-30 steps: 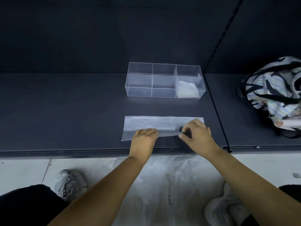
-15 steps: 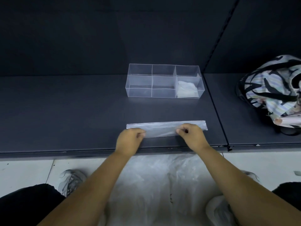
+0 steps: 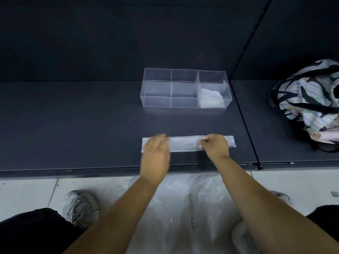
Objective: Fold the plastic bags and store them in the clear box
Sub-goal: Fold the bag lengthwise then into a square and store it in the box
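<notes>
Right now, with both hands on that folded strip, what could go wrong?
The folded bag strip is slick and may spring open if the left hand, lying flat, lifts off. It lies near the shelf's front edge and could slide off. Only the right compartment of the clear box visibly holds bags.

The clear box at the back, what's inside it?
The clear box is split by dividers. Its right end holds a white wad of folded plastic bags. The other sections look empty through the see-through walls, though glare hides their floors a little.
</notes>
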